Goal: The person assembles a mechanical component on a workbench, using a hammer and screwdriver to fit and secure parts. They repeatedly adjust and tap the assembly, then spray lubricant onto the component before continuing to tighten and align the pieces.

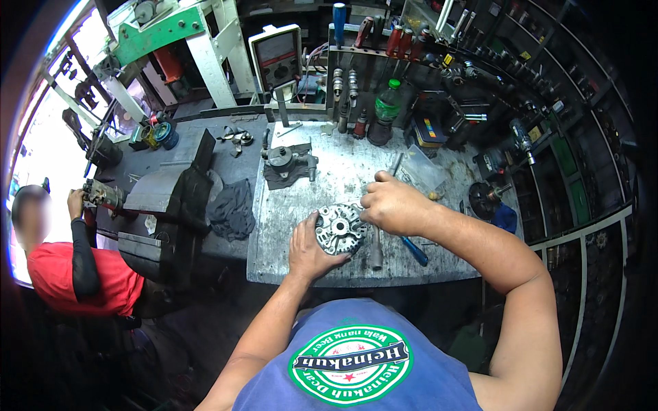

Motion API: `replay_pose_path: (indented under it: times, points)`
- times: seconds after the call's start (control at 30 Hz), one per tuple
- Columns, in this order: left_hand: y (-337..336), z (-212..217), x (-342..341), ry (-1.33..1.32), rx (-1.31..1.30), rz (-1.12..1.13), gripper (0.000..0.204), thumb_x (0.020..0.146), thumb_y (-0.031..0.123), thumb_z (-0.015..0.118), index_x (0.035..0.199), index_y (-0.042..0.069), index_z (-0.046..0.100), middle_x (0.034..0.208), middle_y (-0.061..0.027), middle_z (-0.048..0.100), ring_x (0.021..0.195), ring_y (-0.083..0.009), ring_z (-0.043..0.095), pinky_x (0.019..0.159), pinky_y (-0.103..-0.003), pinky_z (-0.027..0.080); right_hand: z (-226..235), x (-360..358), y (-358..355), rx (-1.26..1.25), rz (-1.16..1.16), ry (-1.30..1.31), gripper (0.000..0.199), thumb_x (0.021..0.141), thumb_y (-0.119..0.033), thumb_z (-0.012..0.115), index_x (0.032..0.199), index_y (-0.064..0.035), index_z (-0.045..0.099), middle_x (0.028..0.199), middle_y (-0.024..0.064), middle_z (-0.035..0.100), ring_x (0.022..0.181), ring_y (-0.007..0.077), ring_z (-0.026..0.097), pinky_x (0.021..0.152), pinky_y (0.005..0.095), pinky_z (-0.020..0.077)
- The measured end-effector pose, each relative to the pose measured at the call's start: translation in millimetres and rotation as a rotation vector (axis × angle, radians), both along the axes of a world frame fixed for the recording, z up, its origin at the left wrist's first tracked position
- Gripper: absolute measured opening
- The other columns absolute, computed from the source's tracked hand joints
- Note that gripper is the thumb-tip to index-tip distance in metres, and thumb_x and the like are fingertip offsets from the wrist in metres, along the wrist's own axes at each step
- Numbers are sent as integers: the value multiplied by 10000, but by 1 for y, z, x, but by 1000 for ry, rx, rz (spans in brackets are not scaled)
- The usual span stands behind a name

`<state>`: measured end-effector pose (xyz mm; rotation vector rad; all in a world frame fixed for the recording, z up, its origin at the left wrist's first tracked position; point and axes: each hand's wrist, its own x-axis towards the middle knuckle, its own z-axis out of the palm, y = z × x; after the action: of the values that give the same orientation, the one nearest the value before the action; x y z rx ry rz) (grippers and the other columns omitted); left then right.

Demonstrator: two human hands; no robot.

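Worktable [277, 229] with green bottle [387, 108], contents unclear, left hand [308, 251] wide around metal housing [339, 231], right hand [392, 205] fisted.

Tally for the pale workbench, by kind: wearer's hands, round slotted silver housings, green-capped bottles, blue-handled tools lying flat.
Left hand and right hand: 2
Slotted silver housing: 1
Green-capped bottle: 1
Blue-handled tool: 1
Total: 5

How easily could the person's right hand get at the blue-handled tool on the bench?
Quite easily, it seems: the blue-handled tool lies close to the right hand, and nothing covers its handle.
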<state>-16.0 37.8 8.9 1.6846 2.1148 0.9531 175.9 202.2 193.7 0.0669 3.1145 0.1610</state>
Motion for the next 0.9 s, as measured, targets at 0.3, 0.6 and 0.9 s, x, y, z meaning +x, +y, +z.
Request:
replay_pose_path:
  times: [0.3,0.6,0.9]
  points:
    - [1,1,0,17,5,8,1376,537,551,1036,1639,66,371,1419,-186,570,1330,-396,563,1120,-530,462,-24,-39,-1,4,-9,125,245,820,-358,751,679,-157,746,690,34,733,701,240,723,774,410,477]
    - [0,7,3,0,-137,29,1374,553,550,1036,1659,111,349,1469,-152,547,1388,-362,533,1145,-518,416,-28,-41,-27,-33,-482,201,149,782,-294,734,682,-196,785,680,61,758,680,267,754,739,459,485]
    - [0,9,2,18,-40,-2,1308,637,514,1007,1658,58,329,1440,-205,563,1347,-406,560,1169,-552,425,10,1,-14,9,-39,-3,94,829,-189,727,807,-170,816,821,3,758,922,226,743,939,424,497]
